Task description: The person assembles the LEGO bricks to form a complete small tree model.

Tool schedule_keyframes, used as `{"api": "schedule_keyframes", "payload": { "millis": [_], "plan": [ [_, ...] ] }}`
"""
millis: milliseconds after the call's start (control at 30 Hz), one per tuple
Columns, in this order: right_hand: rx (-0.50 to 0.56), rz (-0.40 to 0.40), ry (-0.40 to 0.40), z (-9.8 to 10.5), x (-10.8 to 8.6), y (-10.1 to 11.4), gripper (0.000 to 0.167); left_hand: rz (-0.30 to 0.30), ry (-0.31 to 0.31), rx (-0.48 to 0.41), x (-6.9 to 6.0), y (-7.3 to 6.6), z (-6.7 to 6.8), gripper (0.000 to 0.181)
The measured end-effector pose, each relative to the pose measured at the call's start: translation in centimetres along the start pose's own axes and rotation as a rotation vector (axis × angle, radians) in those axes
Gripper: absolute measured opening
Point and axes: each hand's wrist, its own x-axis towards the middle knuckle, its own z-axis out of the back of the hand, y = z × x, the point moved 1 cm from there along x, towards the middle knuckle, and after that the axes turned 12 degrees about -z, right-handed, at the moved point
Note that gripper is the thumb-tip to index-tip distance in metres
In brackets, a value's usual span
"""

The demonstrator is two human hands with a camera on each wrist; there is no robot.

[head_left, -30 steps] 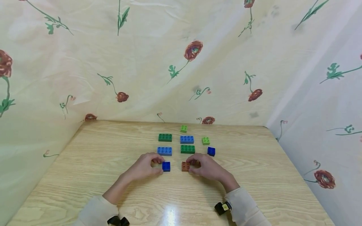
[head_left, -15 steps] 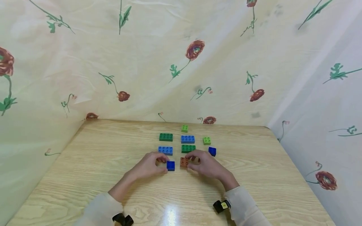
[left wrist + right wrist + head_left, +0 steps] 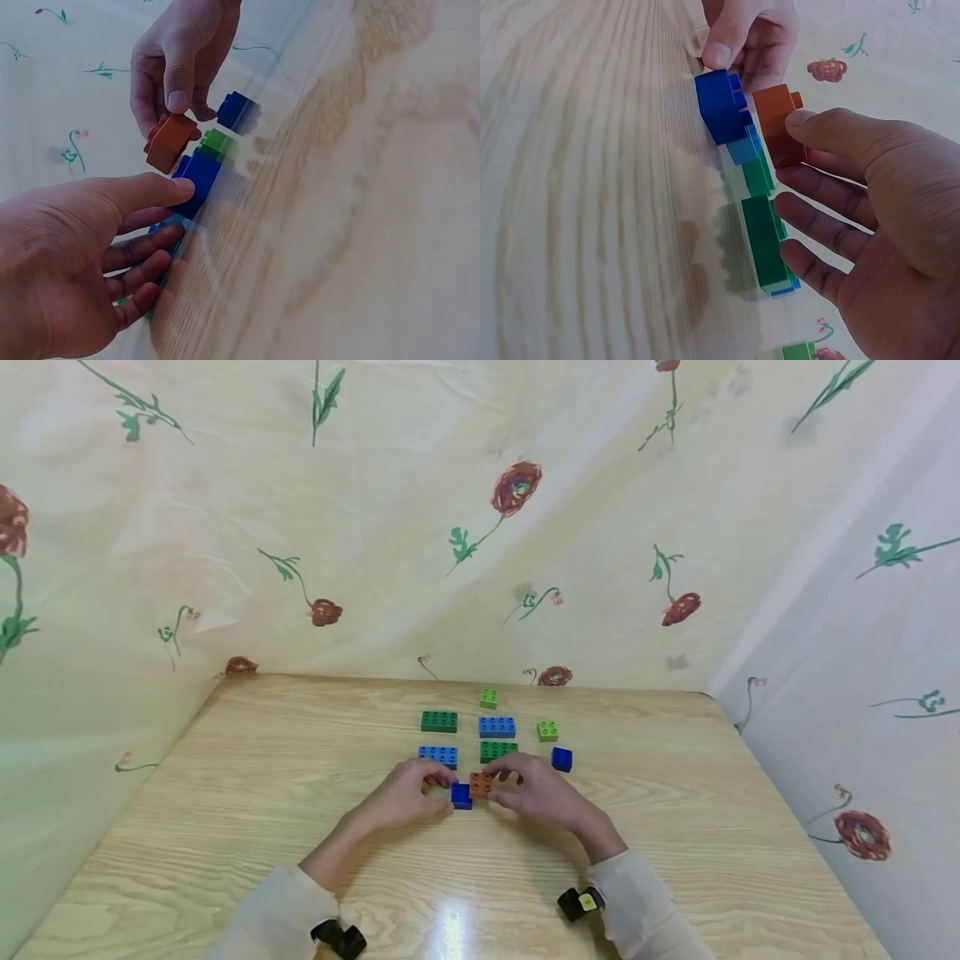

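Observation:
Between thumb and fingers, my left hand [image 3: 408, 795] pinches a dark blue toy brick [image 3: 461, 796] that sits on the table. From the right, my right hand [image 3: 542, 789] pinches an orange brick [image 3: 480, 785]. In the right wrist view the orange brick [image 3: 775, 124] is lifted off the table, slightly higher than the dark blue brick [image 3: 718, 109]. The left wrist view shows the orange brick [image 3: 169, 142] tilted beside the studs of the dark blue brick [image 3: 195, 184]. Whether the two bricks touch, I cannot tell.
Behind the hands lie two blue bricks [image 3: 497, 727], two green bricks [image 3: 439, 722] and two lime bricks [image 3: 547, 731]. A second dark blue brick [image 3: 562, 759] lies to the right. Flowered cloth [image 3: 397, 527] hangs behind the wooden table [image 3: 465, 885].
My left hand has slid the dark blue brick to the right. The orange brick has been raised off the table and carried left by my right hand, close to the dark blue one.

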Motion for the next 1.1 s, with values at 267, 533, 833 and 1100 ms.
{"api": "schedule_keyframes", "payload": {
  "millis": [267, 533, 833, 1100],
  "plan": [
    [0.022, -0.003, 0.010, -0.6, 0.4, 0.5, 0.030, 0.003, -0.001, 0.018, 0.2, -0.2, -0.2, 0.036],
    [0.017, 0.019, 0.022, -0.9, 0.5, 0.9, 0.029, 0.007, 0.001, 0.040, 0.3, -0.2, -0.4, 0.038],
    [-0.013, 0.046, 0.025, -1.1, 0.8, 0.9, 0.028, 0.012, 0.003, 0.026, 0.4, -0.2, -0.5, 0.031],
    [-0.017, 0.054, 0.025, -1.2, 0.7, 0.8, 0.029, 0.009, 0.003, -0.022, 0.2, -0.5, 0.1, 0.036]
  ]
}}
